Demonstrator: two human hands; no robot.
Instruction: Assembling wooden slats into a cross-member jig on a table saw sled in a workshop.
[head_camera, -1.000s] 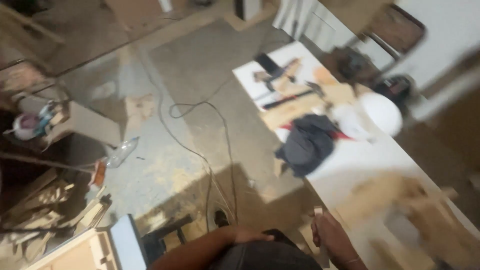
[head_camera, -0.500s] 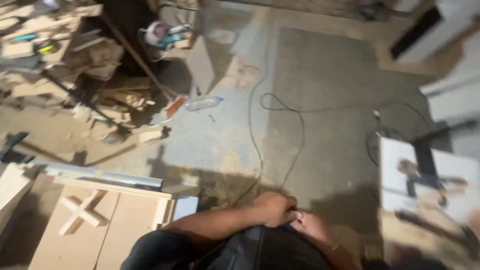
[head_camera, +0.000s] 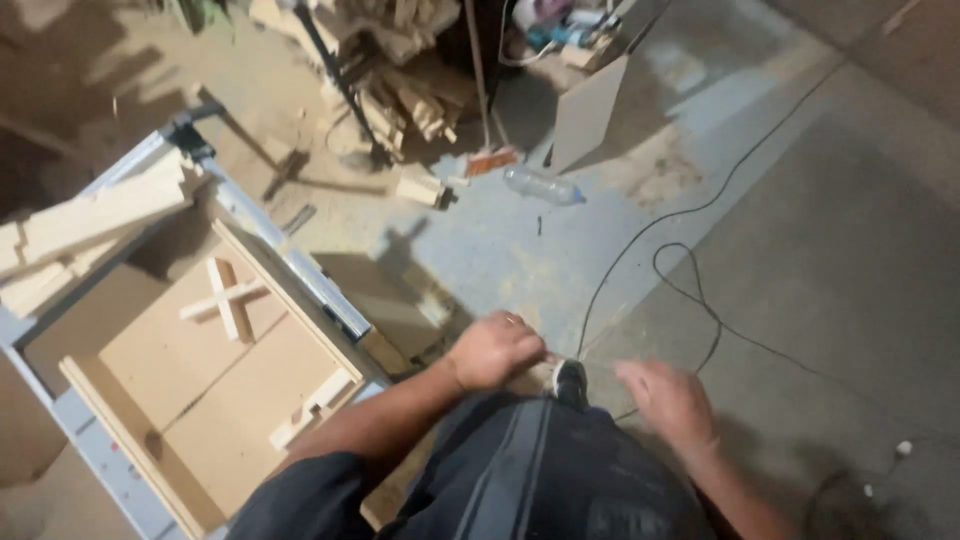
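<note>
My left hand (head_camera: 495, 350) hangs in front of my body with its fingers curled in and nothing visible in it. Blurred by motion, my right hand (head_camera: 668, 400) swings beside my hip with loose fingers, and it holds nothing. Between the two hands my shoe (head_camera: 570, 380) shows on the concrete floor. Nearest my left arm is a shallow wooden tray (head_camera: 215, 365) with a small wooden cross (head_camera: 228, 298) lying inside it. The tray rests on a metal-framed bench (head_camera: 320, 285).
A black cable (head_camera: 690, 285) loops over the floor ahead of my right side. A clear plastic bottle (head_camera: 542, 186), a leaning board (head_camera: 588, 112) and a heap of wood offcuts (head_camera: 405, 95) lie further off. Planks (head_camera: 90, 225) are stacked at the left.
The view has swung left from the white table towards the wooden tray and bench. My hands, close together before, have separated, the right one swinging out.
</note>
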